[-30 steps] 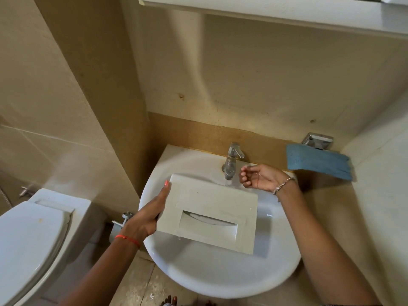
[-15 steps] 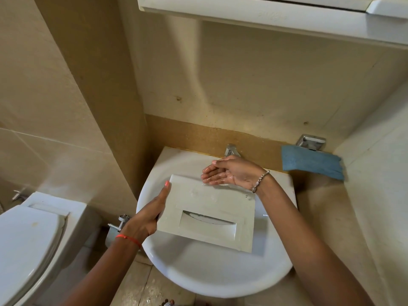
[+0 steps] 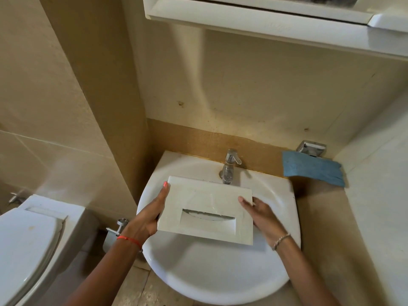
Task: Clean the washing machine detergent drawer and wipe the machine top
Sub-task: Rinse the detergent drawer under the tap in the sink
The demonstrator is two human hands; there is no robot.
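The white detergent drawer (image 3: 207, 202), front panel up with its recessed handle slot showing, is held over the white basin (image 3: 220, 272) just below the chrome tap (image 3: 229, 166). My left hand (image 3: 150, 215) grips its left edge, thumb on top. My right hand (image 3: 260, 213) holds the right edge, thumb on the panel and fingers underneath. The drawer's compartments are hidden beneath the panel. No water is seen running from the tap.
A blue cloth (image 3: 313, 171) hangs from a chrome holder (image 3: 311, 149) on the wall to the right of the basin. A toilet (image 3: 26, 250) stands at lower left. A white cabinet shelf (image 3: 265, 25) juts out overhead. A wall column lies left of the basin.
My right hand left the tap, passed over the drawer's top edge and now holds its right side. The left hand kept its grip.
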